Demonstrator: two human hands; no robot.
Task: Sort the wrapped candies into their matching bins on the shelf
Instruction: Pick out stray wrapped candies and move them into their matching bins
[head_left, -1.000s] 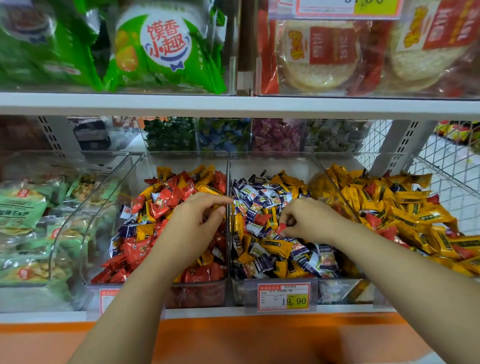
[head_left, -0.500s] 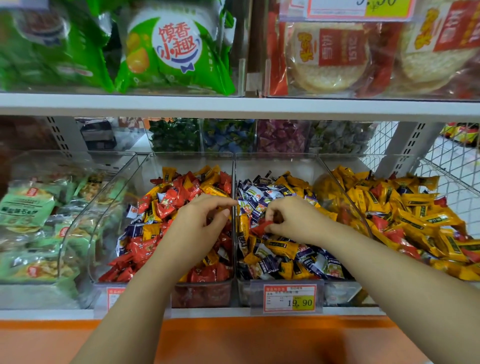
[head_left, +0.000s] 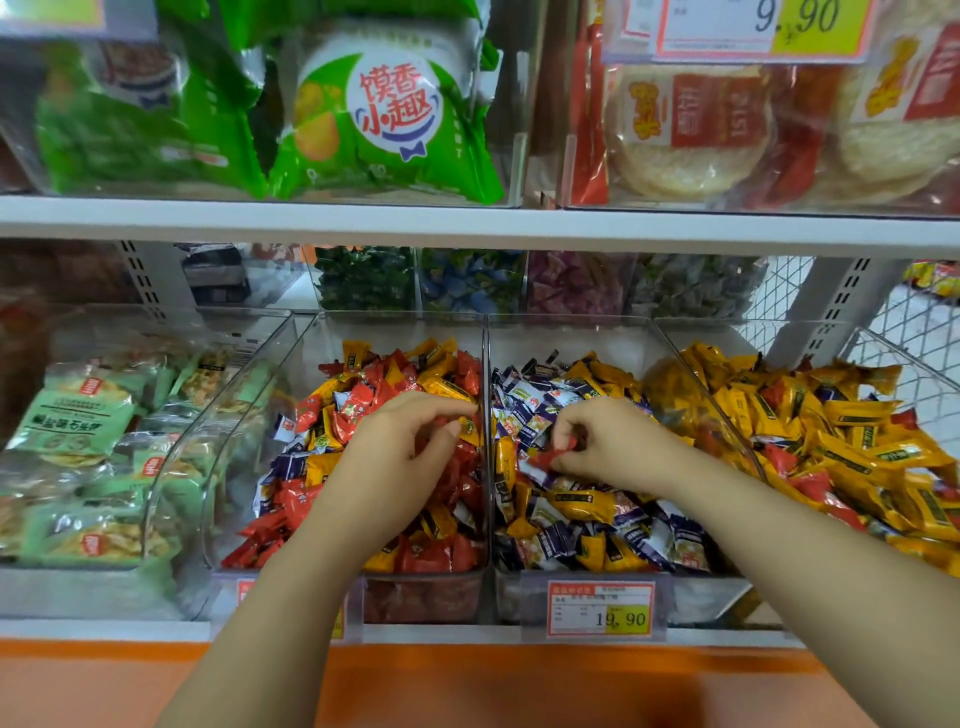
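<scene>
Right hand (head_left: 613, 447) pinches a red candy (head_left: 556, 458) over the middle bin (head_left: 571, 335). Left hand (head_left: 400, 457) hovers curled above the red bin (head_left: 395, 326); whether it holds anything cannot be told.

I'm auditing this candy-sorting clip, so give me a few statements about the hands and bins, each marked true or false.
1. The right hand pinches a red candy. True.
2. The right hand is over the bin of mostly yellow candies. False: it is over the middle bin, which holds mostly blue-and-white candies.
3. The left hand is over the red bin, the one with mostly red candies. True.
4. The middle bin's price tag reads 9.90. False: it reads 19.90.
</scene>
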